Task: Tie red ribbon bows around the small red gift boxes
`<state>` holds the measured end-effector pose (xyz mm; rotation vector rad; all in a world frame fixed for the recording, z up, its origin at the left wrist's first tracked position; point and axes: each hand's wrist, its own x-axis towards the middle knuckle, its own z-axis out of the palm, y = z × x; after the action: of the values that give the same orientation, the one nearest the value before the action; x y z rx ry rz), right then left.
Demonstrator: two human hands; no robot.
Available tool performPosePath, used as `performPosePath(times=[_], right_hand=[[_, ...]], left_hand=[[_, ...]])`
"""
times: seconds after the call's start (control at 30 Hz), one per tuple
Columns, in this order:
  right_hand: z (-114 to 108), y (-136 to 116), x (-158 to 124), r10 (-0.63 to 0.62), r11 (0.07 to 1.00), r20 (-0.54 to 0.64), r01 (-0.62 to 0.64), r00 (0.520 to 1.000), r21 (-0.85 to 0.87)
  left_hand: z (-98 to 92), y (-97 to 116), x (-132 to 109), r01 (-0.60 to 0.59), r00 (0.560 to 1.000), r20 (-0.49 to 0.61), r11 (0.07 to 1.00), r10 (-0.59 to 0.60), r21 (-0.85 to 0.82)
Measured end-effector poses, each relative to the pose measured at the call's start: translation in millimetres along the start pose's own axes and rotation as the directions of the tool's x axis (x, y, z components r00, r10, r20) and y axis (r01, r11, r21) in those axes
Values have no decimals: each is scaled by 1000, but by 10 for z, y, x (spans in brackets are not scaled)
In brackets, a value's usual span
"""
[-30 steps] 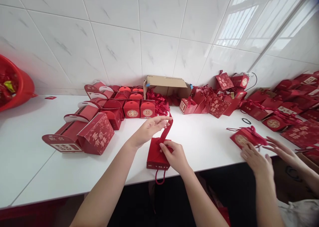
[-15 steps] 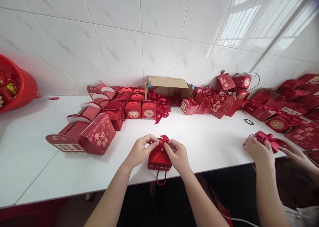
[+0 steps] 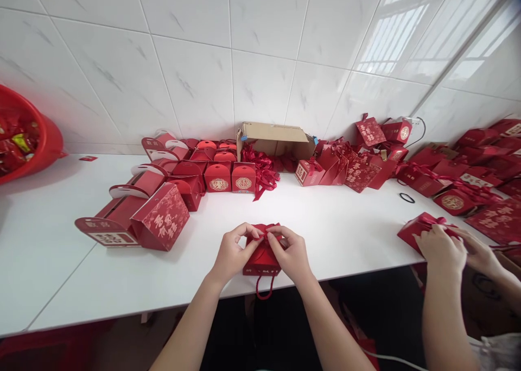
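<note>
A small red gift box [image 3: 262, 263] rests near the table's front edge, its cord handle [image 3: 264, 288] hanging over that edge. On top of the box is a red ribbon [image 3: 266, 234], mostly covered by my fingers. My left hand [image 3: 238, 250] pinches the ribbon from the left, thumb against forefinger. From the right, my right hand [image 3: 290, 251] pinches it too, and the fingertips of both hands nearly meet over the box's middle. Whether the ribbon is knotted under my fingers I cannot tell.
Red gift boxes [image 3: 160, 216] stand at left. A cardboard box [image 3: 280, 132] with red ribbons [image 3: 264, 181] sits by the wall. A red basket [image 3: 49, 143] is far left. At right, a co-worker's hands [image 3: 443, 251] handle another red box [image 3: 413, 232]; a black ring [image 3: 407, 198] lies nearby.
My left hand has shifted slightly right, and my fingertips have drawn closer together on the ribbon. The ribbon loop that stood up is now lower. The co-worker's near hand has moved right.
</note>
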<state>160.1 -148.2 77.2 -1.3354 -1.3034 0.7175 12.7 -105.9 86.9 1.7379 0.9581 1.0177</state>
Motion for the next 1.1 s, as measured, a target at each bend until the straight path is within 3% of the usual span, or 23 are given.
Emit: performPosePath(times=[0.13,0.27,0.47,0.63,0.77,0.97,1.1], right_hand=[[-31,1,-12,-105,987,14,106,994,-124],[-35,35,-17,-103,975,-26,96,994,-201],[49,88,-21,42,997,69,-38,997,-69],[111,112,-19,107,994,-40,-106,993,39],[125,101,-33,141,985,-73,-132,987,110],[72,44,-100,170,984,-60,-166,984,69],[-38,67,-129,101,993,-39,-103,994,-59]], left_hand=[[13,-2,-21,12,999,-42,1000,-12,-8],[30,24,-35,25,998,-56,1000,-25,14],[131,-95,34,-15,994,-110,999,11,-39],[136,-113,27,-62,960,-270,996,76,62],[104,-87,-71,-108,981,-130,957,147,269],[98,-222,-7,-72,979,-176,985,100,159],[-36,-226,86,-140,988,-37,976,148,168]])
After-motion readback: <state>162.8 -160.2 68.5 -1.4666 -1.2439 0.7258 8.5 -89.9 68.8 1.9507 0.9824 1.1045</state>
